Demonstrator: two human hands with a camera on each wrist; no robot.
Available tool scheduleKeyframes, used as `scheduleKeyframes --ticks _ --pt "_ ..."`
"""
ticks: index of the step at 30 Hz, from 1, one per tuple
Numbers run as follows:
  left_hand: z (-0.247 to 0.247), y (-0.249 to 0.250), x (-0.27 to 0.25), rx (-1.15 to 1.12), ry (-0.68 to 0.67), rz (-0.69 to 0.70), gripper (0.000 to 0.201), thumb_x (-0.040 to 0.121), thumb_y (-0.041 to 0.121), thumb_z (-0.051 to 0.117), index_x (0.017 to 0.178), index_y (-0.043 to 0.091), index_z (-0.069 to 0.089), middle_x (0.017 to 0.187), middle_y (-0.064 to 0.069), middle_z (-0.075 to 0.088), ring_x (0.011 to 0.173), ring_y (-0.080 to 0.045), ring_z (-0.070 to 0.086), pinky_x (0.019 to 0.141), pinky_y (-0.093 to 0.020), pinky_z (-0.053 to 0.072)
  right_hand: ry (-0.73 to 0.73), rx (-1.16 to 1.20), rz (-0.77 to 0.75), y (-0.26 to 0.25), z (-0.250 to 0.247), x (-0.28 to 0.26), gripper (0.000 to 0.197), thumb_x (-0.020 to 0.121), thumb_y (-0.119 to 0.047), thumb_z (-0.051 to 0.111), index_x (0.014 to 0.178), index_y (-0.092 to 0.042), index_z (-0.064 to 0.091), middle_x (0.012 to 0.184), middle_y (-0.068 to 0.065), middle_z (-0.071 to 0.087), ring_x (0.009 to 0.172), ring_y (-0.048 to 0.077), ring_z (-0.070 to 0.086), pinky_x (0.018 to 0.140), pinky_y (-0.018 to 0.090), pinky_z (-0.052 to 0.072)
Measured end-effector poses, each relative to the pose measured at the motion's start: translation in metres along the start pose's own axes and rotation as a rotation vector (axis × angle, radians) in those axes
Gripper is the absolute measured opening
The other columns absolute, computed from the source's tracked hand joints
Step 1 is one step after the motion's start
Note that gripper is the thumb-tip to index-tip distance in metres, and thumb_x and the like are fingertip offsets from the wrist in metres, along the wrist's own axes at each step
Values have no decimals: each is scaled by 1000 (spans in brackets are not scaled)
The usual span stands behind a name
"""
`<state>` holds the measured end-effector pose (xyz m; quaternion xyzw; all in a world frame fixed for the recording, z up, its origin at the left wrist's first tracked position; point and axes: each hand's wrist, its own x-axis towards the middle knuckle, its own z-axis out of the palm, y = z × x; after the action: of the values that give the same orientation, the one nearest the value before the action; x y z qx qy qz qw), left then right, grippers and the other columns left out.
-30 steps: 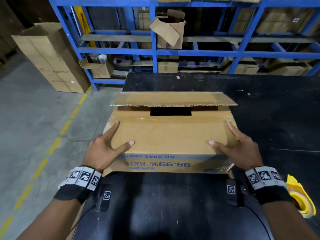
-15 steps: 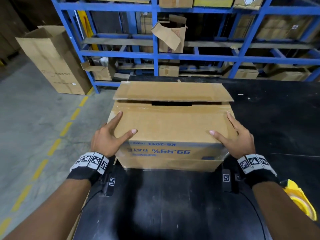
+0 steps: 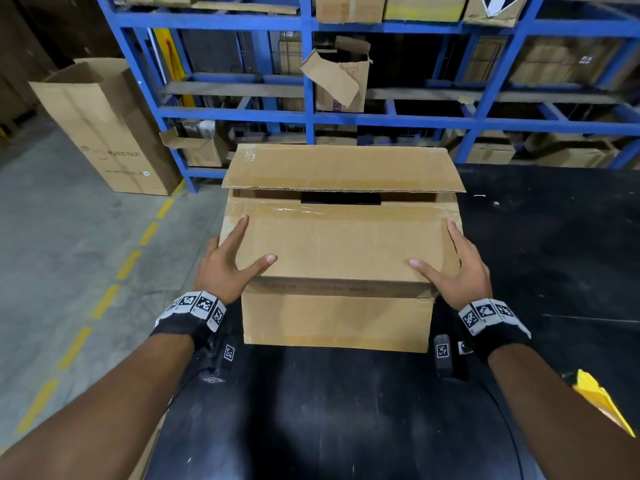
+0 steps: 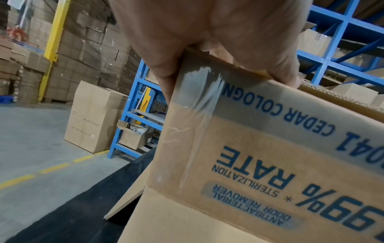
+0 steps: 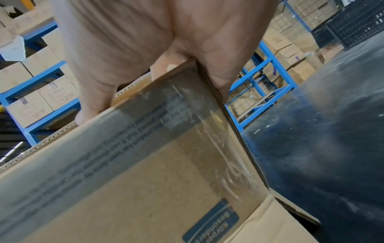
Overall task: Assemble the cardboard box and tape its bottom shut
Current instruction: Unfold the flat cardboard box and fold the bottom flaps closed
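The brown cardboard box (image 3: 339,244) stands on the black table (image 3: 554,254), with blue print on its near side (image 4: 270,164). Its far top flap (image 3: 343,168) stands up over a dark gap, and a near flap (image 3: 336,320) hangs down towards me. Old clear tape (image 3: 311,211) runs across the top. My left hand (image 3: 225,268) straddles the near left top corner, thumb and forefinger spread straight on top. My right hand (image 3: 457,271) mirrors it on the near right corner. The wrist views show my left palm (image 4: 207,32) and right palm (image 5: 155,32) over those corners of the box (image 5: 124,180).
A yellow tape dispenser (image 3: 599,400) lies on the table by my right forearm. Blue racking (image 3: 308,116) with cartons stands behind the table. A tall carton (image 3: 104,126) stands on the concrete floor to the left, beside a dashed yellow line.
The box has come up and tipped, so its printed near side has left the head view and the plain hanging flap shows instead. Both hands stayed on the corners.
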<state>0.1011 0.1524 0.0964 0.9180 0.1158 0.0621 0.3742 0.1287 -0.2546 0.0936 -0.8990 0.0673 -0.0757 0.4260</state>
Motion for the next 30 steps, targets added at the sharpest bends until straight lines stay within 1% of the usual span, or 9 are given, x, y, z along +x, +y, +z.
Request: scheduleKeyframes --ticks 3,7,11,14,19,22,24,27,30 --pt "-1 3 7 56 -22 -23 92 76 77 68 156 56 26 155 -11 47 140 -34 49 113 -45 40 -48 -19 66 -2 -3 2 106 64 -71 77 153 -48 24 158 -5 35 144 23 32 114 43 33" --pt "11 -24 -16 159 -116 -70 105 62 96 53 155 56 28 153 -13 52 138 -37 51 112 -51 43 -144 -80 169 22 10 -27 106 67 -67 78 155 -41 26 157 1 39 141 29 37 113 46 34" --pt "36 -61 -57 171 -193 -130 103 59 100 51 150 71 11 165 -14 35 153 -36 32 117 -56 37 -185 -28 213 67 31 -75 120 50 -87 70 153 -51 19 157 -4 36 140 26 39 111 48 39" --pt "47 -73 -85 176 -218 -178 99 62 95 55 147 75 7 165 -17 31 147 -39 41 115 -55 40 -215 -80 210 80 35 -96 116 54 -87 67 152 -55 14 158 -1 32 140 30 39 109 48 41" --pt "45 -77 -95 129 -218 -156 103 64 89 64 152 62 18 160 -3 39 140 -32 49 108 -54 46 -227 -79 194 79 31 -97 121 53 -79 76 152 -49 14 159 -3 31 138 31 41 106 50 43" --pt "34 -66 -82 121 -180 -145 125 52 88 74 153 46 12 157 -10 41 123 -37 62 98 -51 52 -248 -119 223 64 23 -81 143 43 -70 88 151 -48 -2 161 5 26 137 36 41 104 53 44" --pt "27 -50 -68 188 -183 -142 135 59 76 81 160 44 -3 162 -16 30 128 -39 58 103 -53 48 -272 -187 188 49 18 -67 149 46 -64 90 149 -54 -18 164 4 17 138 39 40 103 57 41" --pt "24 -35 -45 230 -218 -181 128 65 83 71 154 58 -17 167 -24 16 141 -44 46 113 -62 36 -290 -199 153 35 19 -44 142 53 -68 84 143 -60 -26 164 9 13 138 42 39 104 61 38" --pt "36 -41 -32 272 -312 -245 115 65 95 56 147 68 -20 161 -34 26 134 -47 53 115 -64 34 -463 -302 240 36 27 -30 132 55 -81 72 142 -61 -25 165 13 4 142 45 32 110 62 33"
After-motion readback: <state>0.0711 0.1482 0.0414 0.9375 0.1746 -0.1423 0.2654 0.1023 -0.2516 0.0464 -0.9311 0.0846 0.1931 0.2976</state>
